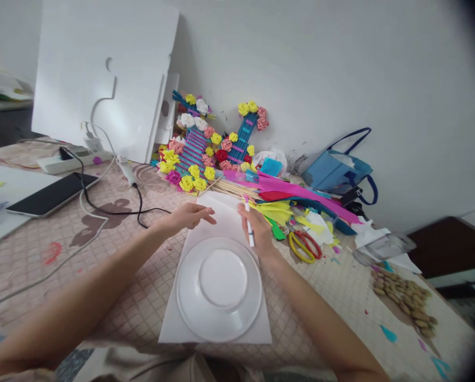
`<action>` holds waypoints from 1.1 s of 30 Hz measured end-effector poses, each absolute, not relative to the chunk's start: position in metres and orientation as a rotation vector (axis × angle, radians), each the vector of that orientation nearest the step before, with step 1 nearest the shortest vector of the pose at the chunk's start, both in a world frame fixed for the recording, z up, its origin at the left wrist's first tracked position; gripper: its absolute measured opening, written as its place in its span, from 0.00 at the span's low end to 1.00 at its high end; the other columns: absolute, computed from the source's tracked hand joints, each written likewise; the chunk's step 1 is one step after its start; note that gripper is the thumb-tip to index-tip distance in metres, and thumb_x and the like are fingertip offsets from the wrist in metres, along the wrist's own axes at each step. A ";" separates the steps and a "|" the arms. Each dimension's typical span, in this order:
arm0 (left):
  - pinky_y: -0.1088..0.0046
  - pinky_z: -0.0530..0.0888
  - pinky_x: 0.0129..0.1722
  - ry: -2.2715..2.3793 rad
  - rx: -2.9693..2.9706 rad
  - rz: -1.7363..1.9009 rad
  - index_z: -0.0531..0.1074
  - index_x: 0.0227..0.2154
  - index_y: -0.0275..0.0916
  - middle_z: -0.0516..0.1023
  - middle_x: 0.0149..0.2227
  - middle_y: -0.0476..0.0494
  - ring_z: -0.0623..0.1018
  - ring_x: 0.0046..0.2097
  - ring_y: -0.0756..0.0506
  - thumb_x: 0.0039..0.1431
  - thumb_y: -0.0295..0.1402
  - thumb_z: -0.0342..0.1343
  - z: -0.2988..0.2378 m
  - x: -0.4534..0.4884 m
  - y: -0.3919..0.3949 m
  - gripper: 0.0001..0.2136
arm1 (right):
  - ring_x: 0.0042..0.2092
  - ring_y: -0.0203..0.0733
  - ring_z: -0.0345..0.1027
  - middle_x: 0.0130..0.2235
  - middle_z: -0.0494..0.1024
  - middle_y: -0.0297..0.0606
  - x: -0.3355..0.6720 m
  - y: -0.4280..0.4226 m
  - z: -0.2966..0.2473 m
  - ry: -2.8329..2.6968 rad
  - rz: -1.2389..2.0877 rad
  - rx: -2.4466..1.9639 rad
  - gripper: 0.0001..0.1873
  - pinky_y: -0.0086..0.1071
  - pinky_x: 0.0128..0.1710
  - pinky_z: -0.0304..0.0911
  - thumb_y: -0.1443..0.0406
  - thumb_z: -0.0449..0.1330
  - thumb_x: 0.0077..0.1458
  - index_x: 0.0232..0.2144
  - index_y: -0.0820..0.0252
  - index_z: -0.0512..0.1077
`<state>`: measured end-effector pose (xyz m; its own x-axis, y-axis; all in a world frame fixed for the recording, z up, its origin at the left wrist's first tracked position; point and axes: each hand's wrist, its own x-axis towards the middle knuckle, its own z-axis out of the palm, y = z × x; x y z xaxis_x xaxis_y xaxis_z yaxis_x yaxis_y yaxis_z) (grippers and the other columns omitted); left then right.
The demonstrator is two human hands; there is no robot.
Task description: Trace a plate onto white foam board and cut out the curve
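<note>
A white plate (222, 318) lies upside down on a sheet of white paper (221, 225) in front of me, near the table's front edge. My right hand (257, 228) holds a white marker (249, 225) with a pink tip over the paper's right edge, beyond the plate. My left hand (193, 215) hovers over the paper's left side with its fingers apart and nothing in them. Neither hand touches the plate.
Crepe-paper flower letters (193, 148) lean at the back beside wooden sticks (237, 188). Scissors (303, 246), paper scraps, a clear cup (384, 248) and nuts in shells (404, 300) lie right. A tablet (52, 193) and cables (92, 212) lie left.
</note>
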<state>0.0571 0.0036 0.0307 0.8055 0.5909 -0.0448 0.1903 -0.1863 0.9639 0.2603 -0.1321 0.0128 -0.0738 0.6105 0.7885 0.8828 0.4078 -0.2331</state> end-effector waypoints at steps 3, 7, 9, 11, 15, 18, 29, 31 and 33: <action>0.77 0.50 0.17 0.612 1.651 0.481 0.74 0.36 0.31 0.79 0.35 0.33 0.51 0.18 0.57 0.54 0.53 0.50 0.029 0.058 0.003 0.26 | 0.58 0.43 0.63 0.54 0.73 0.43 0.239 -0.118 0.014 -1.978 -0.323 -1.171 0.20 0.41 0.56 0.62 0.73 0.49 0.60 0.52 0.55 0.68; 0.79 0.49 0.16 0.690 1.579 0.591 0.70 0.30 0.33 0.77 0.33 0.38 0.51 0.17 0.58 0.53 0.47 0.53 0.025 0.052 0.021 0.18 | 0.58 0.42 0.63 0.55 0.72 0.43 0.237 -0.115 0.021 -1.930 -0.165 -1.161 0.17 0.40 0.57 0.62 0.69 0.52 0.60 0.51 0.56 0.68; 0.80 0.49 0.16 0.738 1.584 0.613 0.68 0.26 0.34 0.76 0.27 0.42 0.52 0.17 0.58 0.52 0.42 0.55 0.025 0.048 0.031 0.14 | 0.54 0.43 0.68 0.52 0.75 0.42 0.248 -0.122 0.024 -1.729 -0.144 -1.269 0.15 0.40 0.55 0.64 0.67 0.53 0.60 0.49 0.56 0.70; 0.81 0.48 0.15 0.784 1.614 0.604 0.67 0.22 0.35 0.71 0.20 0.48 0.53 0.16 0.58 0.51 0.38 0.56 0.025 0.045 0.038 0.11 | 0.48 0.43 0.72 0.46 0.78 0.41 0.263 -0.130 0.023 -1.512 -0.094 -1.388 0.12 0.40 0.49 0.68 0.65 0.52 0.61 0.45 0.57 0.71; 0.81 0.51 0.14 0.837 1.691 0.542 0.69 0.23 0.35 0.68 0.16 0.53 0.57 0.15 0.57 0.46 0.31 0.58 0.022 0.043 0.042 0.05 | 0.39 0.42 0.74 0.39 0.78 0.39 0.285 -0.142 0.008 -1.320 0.113 -1.515 0.12 0.34 0.34 0.72 0.60 0.51 0.61 0.40 0.58 0.72; 0.81 0.52 0.15 0.857 1.742 0.516 0.72 0.34 0.35 0.70 0.18 0.55 0.57 0.15 0.57 0.47 0.31 0.57 0.017 0.046 0.042 0.10 | 0.38 0.41 0.74 0.37 0.78 0.38 0.288 -0.141 -0.006 -1.385 0.160 -1.571 0.12 0.34 0.34 0.72 0.60 0.52 0.60 0.39 0.58 0.73; 0.78 0.64 0.24 0.831 2.000 0.460 0.71 0.46 0.35 0.71 0.19 0.54 0.69 0.22 0.51 0.50 0.32 0.53 0.004 0.055 0.039 0.19 | 0.37 0.41 0.72 0.35 0.77 0.38 0.283 -0.138 -0.008 -1.549 0.114 -1.599 0.11 0.34 0.39 0.66 0.63 0.51 0.60 0.38 0.58 0.72; 0.76 0.67 0.27 0.826 2.058 0.454 0.72 0.44 0.36 0.73 0.21 0.53 0.71 0.25 0.49 0.49 0.33 0.53 0.003 0.057 0.038 0.18 | 0.38 0.41 0.72 0.35 0.78 0.38 0.283 -0.137 -0.009 -1.551 0.108 -1.601 0.11 0.35 0.39 0.66 0.63 0.51 0.60 0.38 0.58 0.72; 0.75 0.69 0.31 0.819 2.110 0.448 0.72 0.46 0.37 0.75 0.23 0.51 0.73 0.27 0.48 0.49 0.33 0.52 0.002 0.059 0.037 0.19 | 0.38 0.42 0.73 0.35 0.78 0.38 0.283 -0.136 -0.010 -1.547 0.111 -1.595 0.11 0.36 0.40 0.67 0.62 0.51 0.60 0.39 0.58 0.72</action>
